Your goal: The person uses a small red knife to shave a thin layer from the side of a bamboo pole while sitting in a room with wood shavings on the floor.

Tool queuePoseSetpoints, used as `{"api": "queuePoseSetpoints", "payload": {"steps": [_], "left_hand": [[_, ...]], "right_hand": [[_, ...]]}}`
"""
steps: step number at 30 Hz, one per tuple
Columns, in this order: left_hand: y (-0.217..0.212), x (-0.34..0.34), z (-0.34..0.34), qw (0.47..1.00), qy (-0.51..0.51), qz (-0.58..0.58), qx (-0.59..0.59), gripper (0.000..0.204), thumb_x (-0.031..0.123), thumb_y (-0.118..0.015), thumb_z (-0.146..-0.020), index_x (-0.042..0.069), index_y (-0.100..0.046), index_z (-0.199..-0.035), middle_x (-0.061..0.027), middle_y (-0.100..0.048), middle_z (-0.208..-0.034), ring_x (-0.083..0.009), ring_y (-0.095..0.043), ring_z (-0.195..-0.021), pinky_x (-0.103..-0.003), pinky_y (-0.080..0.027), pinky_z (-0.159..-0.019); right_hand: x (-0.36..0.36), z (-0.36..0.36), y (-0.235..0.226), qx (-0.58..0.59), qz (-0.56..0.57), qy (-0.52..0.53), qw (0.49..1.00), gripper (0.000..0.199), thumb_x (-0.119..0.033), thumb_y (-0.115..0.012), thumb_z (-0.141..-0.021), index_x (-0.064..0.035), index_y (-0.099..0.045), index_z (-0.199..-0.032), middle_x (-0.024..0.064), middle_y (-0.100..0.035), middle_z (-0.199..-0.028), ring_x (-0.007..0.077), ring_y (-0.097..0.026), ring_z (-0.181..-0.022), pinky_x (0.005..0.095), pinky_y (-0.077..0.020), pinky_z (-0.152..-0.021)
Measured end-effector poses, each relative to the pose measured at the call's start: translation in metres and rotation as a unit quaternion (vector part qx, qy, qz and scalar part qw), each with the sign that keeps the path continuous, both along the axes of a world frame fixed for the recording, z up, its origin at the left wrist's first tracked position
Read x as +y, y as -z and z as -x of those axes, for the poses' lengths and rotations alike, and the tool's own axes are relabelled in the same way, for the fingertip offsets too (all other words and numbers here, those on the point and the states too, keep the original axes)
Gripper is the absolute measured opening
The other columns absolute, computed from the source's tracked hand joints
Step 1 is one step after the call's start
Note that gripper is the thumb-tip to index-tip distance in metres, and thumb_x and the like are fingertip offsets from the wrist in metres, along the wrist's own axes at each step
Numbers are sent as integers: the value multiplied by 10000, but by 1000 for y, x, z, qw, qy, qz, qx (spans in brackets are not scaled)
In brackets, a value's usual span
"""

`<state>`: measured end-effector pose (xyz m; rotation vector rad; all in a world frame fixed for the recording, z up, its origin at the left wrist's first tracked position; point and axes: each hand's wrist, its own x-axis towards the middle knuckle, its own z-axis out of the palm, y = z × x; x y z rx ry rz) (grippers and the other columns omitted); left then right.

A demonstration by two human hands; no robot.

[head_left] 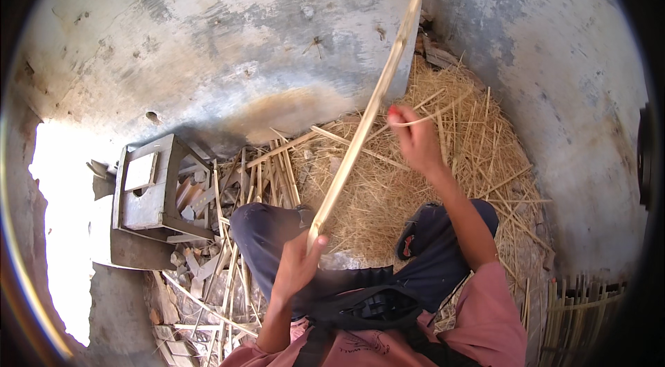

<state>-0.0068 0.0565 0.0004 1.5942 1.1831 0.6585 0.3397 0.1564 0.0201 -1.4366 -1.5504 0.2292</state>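
Note:
A long, pale split bamboo strip [360,130] slants up and away from my lap, its far end blurred. My left hand [299,266] is closed around its lower end. To the right of the strip, apart from it, my right hand [418,142] is raised with its fingers curled. A thin, curved pale strip [438,115] passes across those fingers and appears held by them. Something small and red [393,110] shows at the fingertips; its kind is unclear. My bent legs [447,246] in dark trousers frame the floor before me.
A heap of straw-like shavings [478,138] covers the floor ahead and right. Loose bamboo sticks [277,176] and rubble lie to the left, beside a worn wooden box frame [149,187]. Stained walls [208,34] rise ahead and right. A slatted bamboo piece [582,318] stands at lower right.

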Motion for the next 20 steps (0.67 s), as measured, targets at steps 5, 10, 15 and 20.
{"api": "queuePoseSetpoints", "payload": {"steps": [5, 10, 15, 20], "left_hand": [[16, -19, 19, 999, 30, 14, 10, 495, 454, -528, -1137, 18, -625, -924, 40, -505, -675, -58, -444, -644, -273, -374, -566], [18, -19, 26, 997, 8, 67, -23, 427, 328, -565, -1137, -45, -632, -939, -21, -478, -670, -99, -413, -679, -350, -391, -585], [23, -15, 27, 998, 19, 60, -19, 438, 331, -560, -1138, -33, -613, -900, -16, -471, -662, -101, -417, -664, -354, -388, -579], [28, -4, 22, 999, 24, 41, -10, 481, 462, -539, -1132, 31, -643, -946, 25, -506, -658, -66, -442, -619, -279, -378, -561]], "right_hand": [[26, -58, -3, -22, 28, 75, 997, 377, -383, -563, -1112, -31, -697, -1102, 51, -575, -649, 166, -514, -561, 363, -383, -557], [27, -52, 0, -46, -11, 66, 997, 368, -386, -568, -1105, -37, -682, -1082, 37, -556, -661, 153, -512, -586, 375, -373, -585], [24, -58, 0, 254, 49, -91, 962, 313, -370, -561, -1100, -69, -603, -1024, -29, -455, -643, 70, -401, -526, 279, -317, -500], [16, -52, -3, 371, 37, -140, 917, 291, -415, -543, -1101, -127, -544, -1055, -39, -413, -665, 25, -350, -511, 213, -306, -452]]}}
